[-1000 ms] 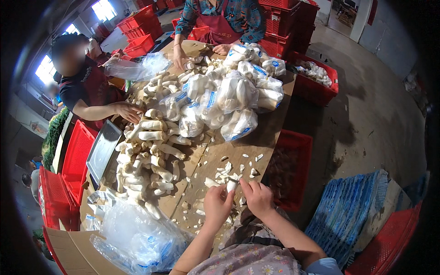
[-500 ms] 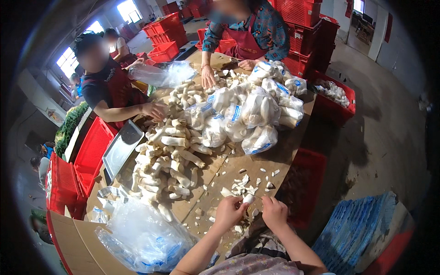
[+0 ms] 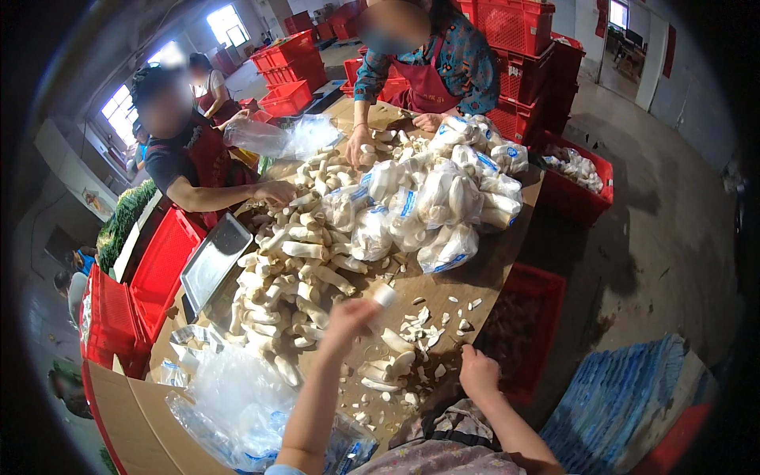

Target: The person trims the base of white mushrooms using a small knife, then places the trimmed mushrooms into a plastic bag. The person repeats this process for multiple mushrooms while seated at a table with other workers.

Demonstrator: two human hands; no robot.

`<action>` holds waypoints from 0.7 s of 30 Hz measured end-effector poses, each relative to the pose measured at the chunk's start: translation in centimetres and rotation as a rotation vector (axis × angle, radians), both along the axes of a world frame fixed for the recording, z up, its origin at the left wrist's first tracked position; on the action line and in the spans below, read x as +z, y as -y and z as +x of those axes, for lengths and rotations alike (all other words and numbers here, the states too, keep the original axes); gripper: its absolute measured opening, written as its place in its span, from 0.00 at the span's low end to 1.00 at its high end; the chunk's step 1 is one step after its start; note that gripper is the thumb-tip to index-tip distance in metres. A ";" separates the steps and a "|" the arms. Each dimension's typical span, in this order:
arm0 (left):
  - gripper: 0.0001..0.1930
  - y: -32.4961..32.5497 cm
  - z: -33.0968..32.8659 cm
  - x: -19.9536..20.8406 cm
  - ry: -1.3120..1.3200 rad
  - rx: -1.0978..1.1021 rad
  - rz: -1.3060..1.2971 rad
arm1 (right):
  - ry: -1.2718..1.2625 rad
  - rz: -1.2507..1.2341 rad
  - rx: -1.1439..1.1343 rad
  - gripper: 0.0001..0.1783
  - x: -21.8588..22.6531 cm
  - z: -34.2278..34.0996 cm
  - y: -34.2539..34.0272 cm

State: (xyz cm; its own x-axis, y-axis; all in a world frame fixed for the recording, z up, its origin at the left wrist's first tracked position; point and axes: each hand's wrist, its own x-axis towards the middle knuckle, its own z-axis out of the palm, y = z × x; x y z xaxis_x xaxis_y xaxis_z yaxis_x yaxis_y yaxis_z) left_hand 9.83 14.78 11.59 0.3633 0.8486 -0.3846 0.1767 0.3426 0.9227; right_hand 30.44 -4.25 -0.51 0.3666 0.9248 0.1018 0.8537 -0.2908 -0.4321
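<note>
Centrally, left hand (image 3: 348,315) raised over the table (image 3: 483,277), clamped on a white mushroom stem (image 3: 383,297); right hand (image 3: 478,372) closed, contents unclear, low beside trimmed scraps (image 3: 412,332); loose mushroom heap (image 3: 293,269) and bagged mushrooms (image 3: 427,198) beyond.

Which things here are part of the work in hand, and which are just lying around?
In hand:
left hand lifting a mushroom
right hand by trimmed scraps
loose mushroom pile

Lying about:
metal tray
red crates
blue stack
</note>
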 end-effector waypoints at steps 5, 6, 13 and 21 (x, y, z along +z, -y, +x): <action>0.21 -9.2 -3.4 0.6 0.180 0.292 0.292 | -0.061 -0.042 0.032 0.08 0.4 -0.7 -0.6; 0.26 -10.1 -3.3 0.9 0.269 0.363 0.385 | -0.079 -0.026 0.027 0.08 0.6 -0.7 -0.5; 0.12 -5.1 -1.4 -3.7 -0.243 -0.119 0.592 | -0.182 -0.010 -0.012 0.06 1.0 -0.7 -0.5; 0.10 4.3 1.1 -7.2 -0.816 -0.521 0.671 | -0.231 -0.095 -0.056 0.06 1.0 -0.3 -0.1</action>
State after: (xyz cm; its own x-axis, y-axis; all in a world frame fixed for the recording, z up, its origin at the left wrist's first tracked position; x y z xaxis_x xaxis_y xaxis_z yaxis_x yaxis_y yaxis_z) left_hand 10.91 10.44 4.35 0.5787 0.7916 -0.1964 0.7736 -0.4566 0.4393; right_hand 30.11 -4.18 0.49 0.4205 0.9040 -0.0771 0.7168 -0.3831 -0.5826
